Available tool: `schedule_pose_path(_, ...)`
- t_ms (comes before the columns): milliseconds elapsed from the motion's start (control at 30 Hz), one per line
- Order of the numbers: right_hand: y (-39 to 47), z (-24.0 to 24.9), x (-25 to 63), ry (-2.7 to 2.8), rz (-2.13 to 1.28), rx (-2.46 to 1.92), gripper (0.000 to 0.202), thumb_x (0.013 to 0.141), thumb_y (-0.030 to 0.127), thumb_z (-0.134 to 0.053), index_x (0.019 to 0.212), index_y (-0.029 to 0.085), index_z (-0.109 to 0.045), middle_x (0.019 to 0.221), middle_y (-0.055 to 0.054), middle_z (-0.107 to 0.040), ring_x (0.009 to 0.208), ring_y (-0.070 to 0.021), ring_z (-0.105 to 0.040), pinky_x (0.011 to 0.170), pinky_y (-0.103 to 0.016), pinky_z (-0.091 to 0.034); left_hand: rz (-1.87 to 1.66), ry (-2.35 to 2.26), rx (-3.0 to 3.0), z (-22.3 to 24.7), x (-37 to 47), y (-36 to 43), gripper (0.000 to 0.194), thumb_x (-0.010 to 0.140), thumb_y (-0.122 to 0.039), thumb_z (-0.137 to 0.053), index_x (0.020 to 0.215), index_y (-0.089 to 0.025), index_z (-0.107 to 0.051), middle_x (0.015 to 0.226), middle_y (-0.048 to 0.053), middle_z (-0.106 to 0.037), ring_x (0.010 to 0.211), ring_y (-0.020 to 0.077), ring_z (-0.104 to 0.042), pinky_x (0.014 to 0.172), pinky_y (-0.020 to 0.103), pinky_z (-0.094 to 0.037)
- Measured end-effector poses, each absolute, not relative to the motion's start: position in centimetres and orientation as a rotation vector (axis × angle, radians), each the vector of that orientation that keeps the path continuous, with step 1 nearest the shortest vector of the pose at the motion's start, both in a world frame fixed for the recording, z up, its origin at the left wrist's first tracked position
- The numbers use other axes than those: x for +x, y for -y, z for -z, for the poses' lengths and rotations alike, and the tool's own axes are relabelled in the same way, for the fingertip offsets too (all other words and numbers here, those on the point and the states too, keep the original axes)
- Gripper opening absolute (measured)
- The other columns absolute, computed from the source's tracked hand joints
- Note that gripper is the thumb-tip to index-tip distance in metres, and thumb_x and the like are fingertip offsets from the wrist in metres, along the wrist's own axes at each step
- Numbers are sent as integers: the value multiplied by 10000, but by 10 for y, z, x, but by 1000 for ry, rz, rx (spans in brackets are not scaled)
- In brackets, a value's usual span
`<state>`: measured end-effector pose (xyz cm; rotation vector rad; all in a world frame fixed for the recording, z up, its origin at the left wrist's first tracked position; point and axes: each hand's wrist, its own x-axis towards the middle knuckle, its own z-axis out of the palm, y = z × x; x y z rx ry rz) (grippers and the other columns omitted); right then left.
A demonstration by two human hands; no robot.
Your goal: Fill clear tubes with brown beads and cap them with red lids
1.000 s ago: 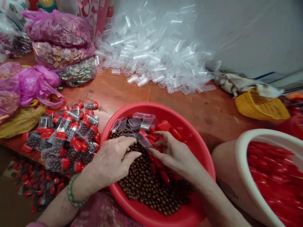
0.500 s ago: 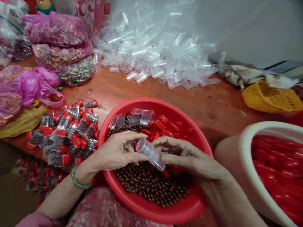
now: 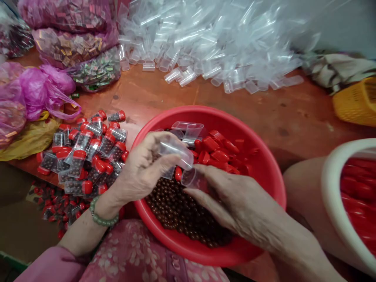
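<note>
My left hand [image 3: 136, 168] is closed around a clear plastic container [image 3: 178, 152], which lies tilted over the red basin [image 3: 277, 180]. Just below and to its right, my right hand [image 3: 237, 196] holds a second clear container [image 3: 189, 178] between thumb and fingers, its open mouth facing left. Most of that second container is hidden behind the fingers. Under both hands, small shiny brown balls [image 3: 182, 219] cover the basin's near side. Red caps [image 3: 220, 150] and a few clear containers [image 3: 192, 132] lie at its far side. A small red piece [image 3: 178, 173] shows between the hands.
Left of the basin lies a heap of ball-filled containers with red caps [image 3: 85, 149]. Pink bags [image 3: 70, 43] of small packets stand behind it. Many clear containers [image 3: 199, 47] are piled at the back. At right are a yellow basket [image 3: 354, 103] and a white tub [image 3: 330, 176] of red pieces.
Both hands held one container together before; now each has one, with a second container showing in the right hand. The camera view has shifted, moving the basin rightward and up in the picture.
</note>
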<state>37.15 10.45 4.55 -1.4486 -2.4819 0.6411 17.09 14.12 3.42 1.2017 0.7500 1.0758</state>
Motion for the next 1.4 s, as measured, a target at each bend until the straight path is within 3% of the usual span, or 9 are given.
schedule_pose_path(133, -99, -28, 363, 2581, -992, -1519, 247, 963, 339, -424, 1086, 160, -541, 863, -76, -699, 716, -210, -688, 629, -309, -506, -1049, -767, 1312, -41, 151, -142, 250, 881, -287, -601, 1083, -162, -523, 1066, 67, -656, 936, 153, -642, 805, 257, -510)
schedule_pose_path(300, -114, -18, 355, 2582, -1306, -1549, 217, 964, 331, -415, 999, 171, -556, 897, -85, -695, 782, -202, -683, 687, -292, -501, -469, -775, 1740, -50, 138, -140, 204, 858, -291, -614, 1004, -173, -535, 919, 25, -650, 801, 137, -602, 732, 260, -485)
schedule_pose_path(400, -128, -13, 363, 2494, -1009, -1768, 266, 952, 329, -410, 1084, 152, -558, 1019, -132, -692, 864, -240, -685, 737, -342, -516, -66, -702, 2053, -51, 149, -140, 139, 858, -290, -588, 897, -166, -536, 807, 22, -635, 711, 156, -585, 663, 275, -475)
schedule_pose_path(533, -136, -6, 377, 2394, -599, -1850, 374, 949, 358, -406, 1222, 124, -509, 1236, -188, -609, 1018, -300, -650, 815, -429, -525, 207, -565, 2319, -39, 172, -142, 138, 860, -252, -542, 884, -117, -561, 849, 85, -644, 744, 200, -606, 713, 314, -513)
schedule_pose_path(733, -125, -10, 380, 2745, -371, -1705, 366, 950, 315, -426, 1235, 107, -521, 1136, -168, -612, 722, -210, -664, 580, -312, -506, 122, -864, 2568, -20, 179, -155, 212, 858, -140, -468, 1035, -52, -544, 1107, 209, -593, 1054, 305, -565, 899, 433, -490)
schedule_pose_path(867, -123, -9, 377, 3011, -254, -1551, 323, 874, 83, -435, 1162, 72, -581, 944, -141, -649, 650, -211, -634, 491, -298, -432, 47, -914, 2538, -25, 173, -159, 229, 840, -48, -445, 1058, -65, -510, 1151, 188, -577, 1112, 270, -538, 977, 402, -455)
schedule_pose_path(1067, -127, 10, 349, 3140, -384, -1315, 360, 755, -73, -362, 857, 109, -655, 790, -149, -636, 697, -261, -624, 628, -375, -482, 90, -943, 2585, -24, 171, -152, 204, 901, -54, -344, 983, -116, -521, 966, 117, -613, 892, 240, -566, 840, 400, -505)
schedule_pose_path(1200, -127, 15, 339, 3136, -646, -1081, 416, 752, -78, -344, 934, 117, -663, 870, -139, -679, 822, -247, -652, 760, -360, -511, 159, -869, 2662, -17, 171, -151, 212, 907, -73, -368, 968, -103, -569, 976, 131, -619, 934, 267, -557, 851, 418, -490)
schedule_pose_path(1400, -124, 10, 352, 2937, -1207, -854, 423, 744, 12, -486, 1141, 116, -587, 1084, -108, -673, 993, -175, -648, 871, -282, -522, 64, -779, 2723, -4, 164, -157, 220, 905, -79, -398, 967, -121, -604, 1000, 122, -625, 969, 254, -556, 890, 396, -461)
